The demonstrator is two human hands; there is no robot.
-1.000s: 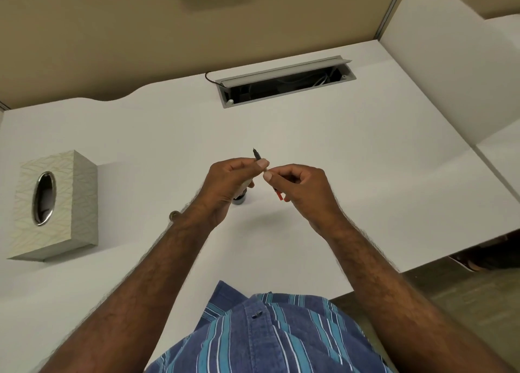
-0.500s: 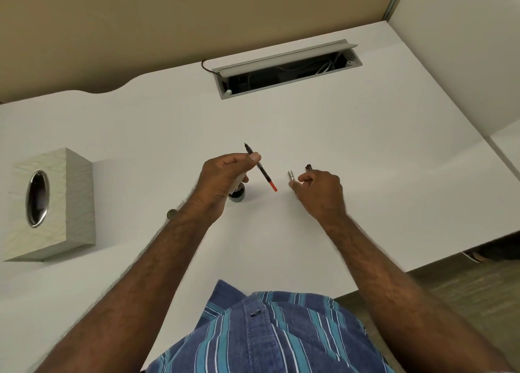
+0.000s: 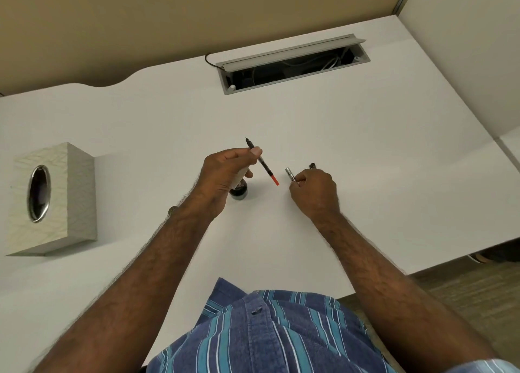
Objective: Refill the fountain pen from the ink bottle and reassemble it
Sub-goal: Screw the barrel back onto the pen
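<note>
My left hand (image 3: 225, 173) pinches the fountain pen's inner section (image 3: 266, 168), a thin black piece with its nib pointing up and away and a red converter end pointing down to the right. Just below that hand stands the small dark ink bottle (image 3: 239, 193), partly hidden by my palm. My right hand (image 3: 315, 192) rests low over the white desk (image 3: 365, 153), fingers closed on the silver pen barrel (image 3: 290, 174), whose open end sticks out to the upper left. A small dark piece (image 3: 312, 165) lies on the desk just beyond my right knuckles.
A pale tissue box (image 3: 53, 198) with an oval opening sits at the left. An open grey cable tray (image 3: 292, 64) is set into the desk at the back. A beige partition runs behind, and a white panel stands at the right. A small round metal object (image 3: 172, 210) peeks out beside my left forearm.
My hands have come apart: the right hand moved right and down to the desk with the silver barrel, while the left keeps the bare nib section raised. The camera tilted down slightly.
</note>
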